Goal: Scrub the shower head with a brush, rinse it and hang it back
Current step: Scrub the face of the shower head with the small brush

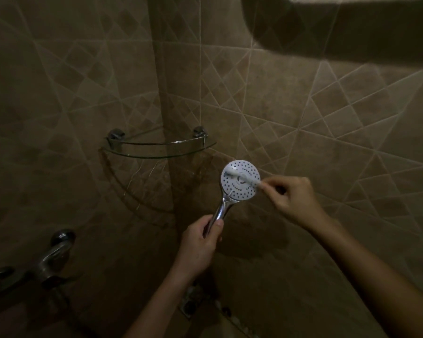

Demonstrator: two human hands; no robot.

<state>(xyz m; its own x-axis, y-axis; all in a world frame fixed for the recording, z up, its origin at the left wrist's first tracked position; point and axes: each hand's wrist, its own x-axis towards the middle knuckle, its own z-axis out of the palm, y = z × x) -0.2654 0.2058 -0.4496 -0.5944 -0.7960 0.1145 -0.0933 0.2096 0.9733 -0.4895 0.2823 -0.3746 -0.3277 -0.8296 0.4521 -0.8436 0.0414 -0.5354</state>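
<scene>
**Brush on the shower head, both hands gripping**

The shower head [240,179] is held up in the middle of the view, in front of a tiled corner, with its round white face turned toward the camera. Its dotted nozzle holes show clearly. The chrome handle [219,211] runs down and to the left into the left hand [200,242], which is closed around the lower part of the handle, thumb lying along it.

The right hand [294,198] comes in from the right, its fingers pinched shut on the end of a thin white brush [239,176]. The brush lies across the face of the shower head, from the right rim to the upper left, touching it; its outline is blurred.

Behind and up-left of the shower head, a glass corner shelf [156,148] with a chrome rail is fixed to the walls. At lower left, a chrome tap [51,257] stands out from the wall, dim and partly in shadow. A floor drain [189,304] shows between the forearms. The light is low throughout.
</scene>
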